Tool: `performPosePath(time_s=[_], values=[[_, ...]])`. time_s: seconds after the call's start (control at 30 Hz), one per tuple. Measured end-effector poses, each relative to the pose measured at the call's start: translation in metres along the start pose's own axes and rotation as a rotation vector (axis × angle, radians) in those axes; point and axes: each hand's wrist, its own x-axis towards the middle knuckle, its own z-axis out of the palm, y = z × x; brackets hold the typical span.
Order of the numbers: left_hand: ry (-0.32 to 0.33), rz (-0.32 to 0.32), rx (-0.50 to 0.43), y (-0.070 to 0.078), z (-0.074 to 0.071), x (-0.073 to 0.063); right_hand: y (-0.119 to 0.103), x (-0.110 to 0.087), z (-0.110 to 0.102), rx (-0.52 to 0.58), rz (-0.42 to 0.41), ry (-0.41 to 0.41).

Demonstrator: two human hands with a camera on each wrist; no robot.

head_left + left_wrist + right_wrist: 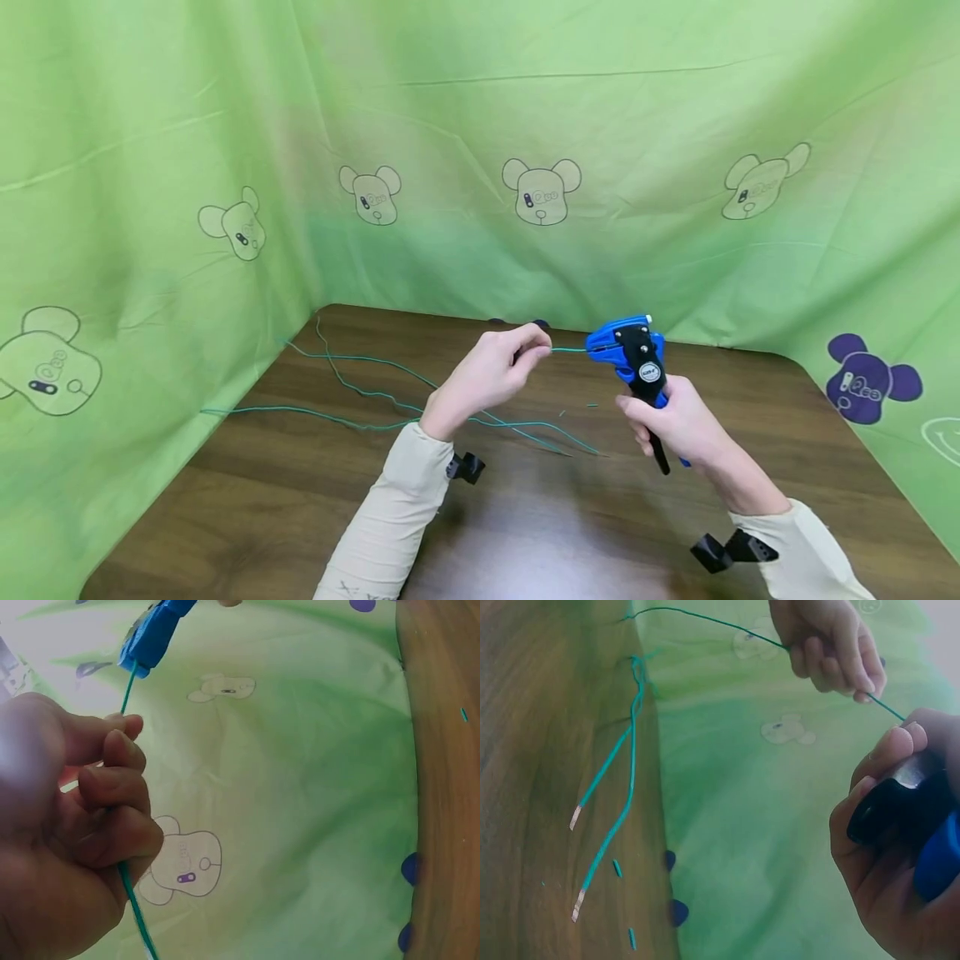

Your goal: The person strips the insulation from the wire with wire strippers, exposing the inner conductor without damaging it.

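Observation:
My right hand [690,421] grips the handles of a blue and black wire stripper [643,367], raised above the table with its nose toward the left. Opposite it, my left hand [487,371] pinches a thin green wire [567,350] between thumb and fingertips. The wire's end runs into the stripper's blue nose [146,652], so its tip is hidden there. Below the left hand, in its wrist view, the same wire [137,915] trails out past the curled fingers. Black and blue handle parts [885,810] show within the right hand's grasp.
On the brown wooden table [225,517] lie more green wires [300,408]. Two show bare copper ends [578,906]. Small green insulation scraps [617,868] lie near them. Green cloth [465,100] printed with bear heads hangs around the table's back and sides.

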Motion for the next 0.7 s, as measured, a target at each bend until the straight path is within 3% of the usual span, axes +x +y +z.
performPosePath(time_s=[0.27, 0.7], values=[[0.035, -0.003, 0.002, -0.0015, 0.0012, -0.0004, -0.0026, 0.0005, -0.0016, 0.009, -0.015, -0.002], [0.017, -0.014, -0.023, -0.0037, -0.0026, 0.0014, -0.0038, 0.0027, -0.0036, 0.052, -0.032, -0.032]])
